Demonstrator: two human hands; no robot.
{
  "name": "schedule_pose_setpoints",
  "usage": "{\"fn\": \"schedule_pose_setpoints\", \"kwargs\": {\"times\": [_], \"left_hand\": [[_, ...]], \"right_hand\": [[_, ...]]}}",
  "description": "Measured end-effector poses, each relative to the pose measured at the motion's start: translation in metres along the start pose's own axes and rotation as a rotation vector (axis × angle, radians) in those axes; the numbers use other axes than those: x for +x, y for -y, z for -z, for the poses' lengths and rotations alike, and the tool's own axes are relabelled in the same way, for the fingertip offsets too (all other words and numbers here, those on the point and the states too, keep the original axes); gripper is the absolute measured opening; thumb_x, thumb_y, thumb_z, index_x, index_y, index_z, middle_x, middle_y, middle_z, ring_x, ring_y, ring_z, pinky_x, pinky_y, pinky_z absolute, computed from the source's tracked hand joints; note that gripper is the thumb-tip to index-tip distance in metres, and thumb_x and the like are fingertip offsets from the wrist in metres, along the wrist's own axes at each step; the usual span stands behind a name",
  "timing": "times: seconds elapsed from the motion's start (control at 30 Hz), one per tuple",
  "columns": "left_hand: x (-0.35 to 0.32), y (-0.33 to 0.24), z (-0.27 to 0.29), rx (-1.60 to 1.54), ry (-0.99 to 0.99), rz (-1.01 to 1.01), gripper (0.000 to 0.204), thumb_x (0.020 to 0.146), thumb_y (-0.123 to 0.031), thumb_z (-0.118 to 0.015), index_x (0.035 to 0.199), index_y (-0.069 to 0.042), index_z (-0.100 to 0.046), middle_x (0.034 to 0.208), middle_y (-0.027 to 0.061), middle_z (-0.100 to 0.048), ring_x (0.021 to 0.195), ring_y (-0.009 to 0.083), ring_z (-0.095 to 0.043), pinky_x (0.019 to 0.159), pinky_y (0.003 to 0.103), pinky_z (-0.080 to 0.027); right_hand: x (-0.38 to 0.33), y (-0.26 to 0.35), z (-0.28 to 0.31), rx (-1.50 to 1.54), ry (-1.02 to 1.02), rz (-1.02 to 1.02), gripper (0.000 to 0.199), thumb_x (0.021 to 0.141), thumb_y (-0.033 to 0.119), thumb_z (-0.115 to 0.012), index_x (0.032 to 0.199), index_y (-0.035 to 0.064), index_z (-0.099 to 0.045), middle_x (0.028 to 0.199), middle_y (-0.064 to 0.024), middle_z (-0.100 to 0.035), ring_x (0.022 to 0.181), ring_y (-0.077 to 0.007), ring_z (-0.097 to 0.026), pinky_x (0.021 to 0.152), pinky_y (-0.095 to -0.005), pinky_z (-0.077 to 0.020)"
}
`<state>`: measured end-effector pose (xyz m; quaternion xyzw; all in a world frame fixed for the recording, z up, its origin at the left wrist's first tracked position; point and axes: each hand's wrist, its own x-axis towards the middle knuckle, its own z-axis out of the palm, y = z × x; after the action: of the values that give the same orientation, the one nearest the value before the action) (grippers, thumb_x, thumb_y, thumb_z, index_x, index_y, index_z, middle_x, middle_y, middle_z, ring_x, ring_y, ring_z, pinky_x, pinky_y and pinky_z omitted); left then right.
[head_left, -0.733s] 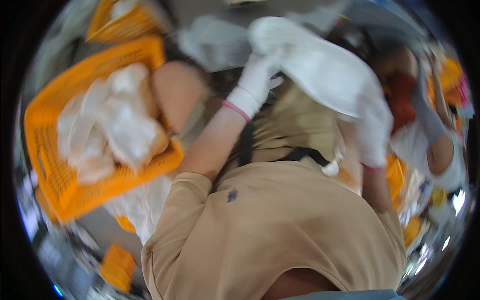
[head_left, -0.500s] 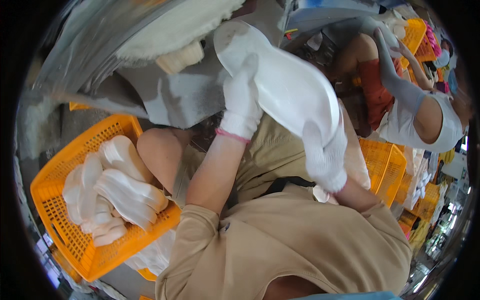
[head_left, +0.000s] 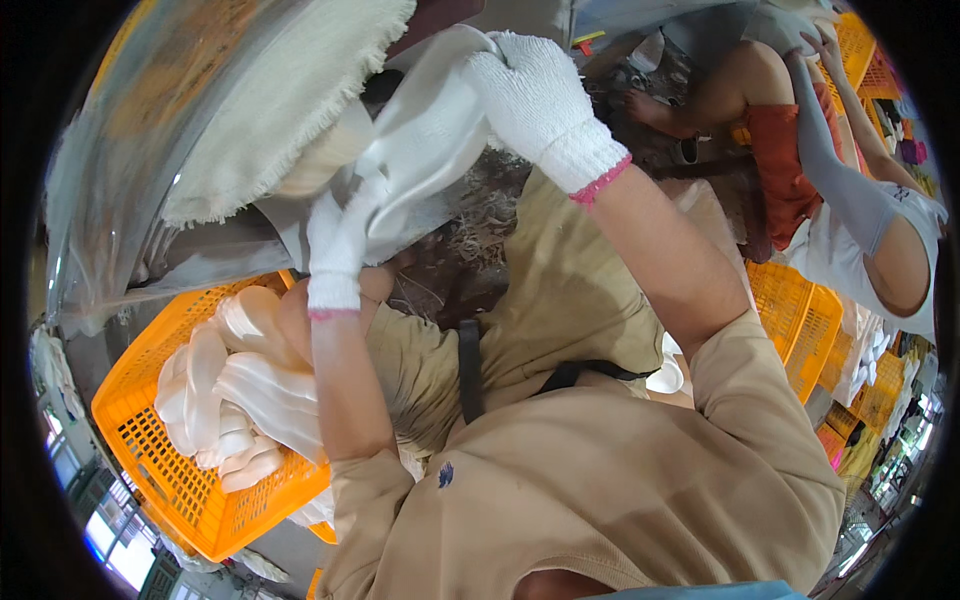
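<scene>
A long, glossy white moulded piece (head_left: 425,125), curved and sole-like, is held in both gloved hands in front of the fringed cloth buffing wheel (head_left: 285,110) at the upper left. My left hand (head_left: 338,240), in a white knit glove, grips its lower left end close to the wheel's edge; motion blurs those fingers somewhat. At the piece's upper right end, my right hand (head_left: 540,105) has its fingers closed over the rim. The piece lies tilted, and part of it near the wheel is hidden. I cannot tell whether it touches the wheel.
An orange plastic basket (head_left: 150,440) with several white curved pieces (head_left: 265,390) stands at my left. Grey sheeting (head_left: 130,200) surrounds the wheel. At right sits another person (head_left: 850,210) in a grey sleeve, beside more orange baskets (head_left: 790,310).
The white piece has moved left towards the wheel and turned. My right hand has swung up to its upper end, while my left hand has moved down and left to its lower end.
</scene>
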<state>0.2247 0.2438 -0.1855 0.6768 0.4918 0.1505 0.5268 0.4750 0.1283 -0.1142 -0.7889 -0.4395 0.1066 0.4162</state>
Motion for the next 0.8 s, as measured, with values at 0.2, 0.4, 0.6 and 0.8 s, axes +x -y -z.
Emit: {"fn": "schedule_pose_setpoints", "kwargs": {"times": [0.2, 0.4, 0.6, 0.8], "left_hand": [[-0.038, -0.011, -0.021, -0.286, 0.097, -0.208, 0.059, 0.095, -0.014, -0.076, 0.145, 0.006, -0.054, 0.130, 0.0122, -0.066, 0.113, 0.0168, -0.064, 0.097, 0.031, -0.053], [-0.046, -0.056, -0.092, -0.819, 0.234, 0.023, 0.040, 0.094, -0.004, -0.074, 0.131, 0.006, -0.063, 0.122, 0.0087, -0.073, 0.105, 0.0164, -0.069, 0.094, 0.030, -0.054], [-0.008, -0.100, -0.162, -1.305, -0.133, -0.079, 0.043, 0.095, -0.011, -0.076, 0.131, 0.007, -0.061, 0.125, 0.0107, -0.069, 0.107, 0.0210, -0.067, 0.096, 0.036, -0.055], [0.076, -0.073, -0.136, -1.060, 0.159, 0.127, 0.060, 0.106, -0.041, -0.060, 0.147, 0.002, -0.054, 0.133, 0.0120, -0.066, 0.119, 0.0283, -0.065, 0.103, 0.042, -0.053]], "right_hand": [[0.027, 0.011, -0.004, -0.121, 0.080, -0.101, 0.043, 0.089, 0.038, -0.059, 0.093, -0.0027, -0.074, 0.093, -0.0296, -0.073, 0.097, -0.0469, -0.071, 0.091, -0.0517, -0.0560], [-0.014, 0.033, 0.028, -0.092, 0.110, -0.151, 0.052, 0.088, 0.043, -0.064, 0.108, -0.0052, -0.071, 0.101, -0.0296, -0.073, 0.103, -0.0463, -0.070, 0.093, -0.0480, -0.0554], [-0.094, 0.048, 0.083, 0.020, 0.038, -0.101, 0.064, 0.084, 0.034, -0.072, 0.135, -0.0023, -0.056, 0.119, -0.0236, -0.069, 0.109, -0.0383, -0.070, 0.095, -0.0411, -0.0539], [-0.039, 0.019, 0.033, -0.010, -0.095, -0.236, 0.057, 0.085, 0.042, -0.065, 0.117, -0.0057, -0.064, 0.108, -0.0302, -0.071, 0.104, -0.0451, -0.071, 0.094, -0.0483, -0.0564]]}}
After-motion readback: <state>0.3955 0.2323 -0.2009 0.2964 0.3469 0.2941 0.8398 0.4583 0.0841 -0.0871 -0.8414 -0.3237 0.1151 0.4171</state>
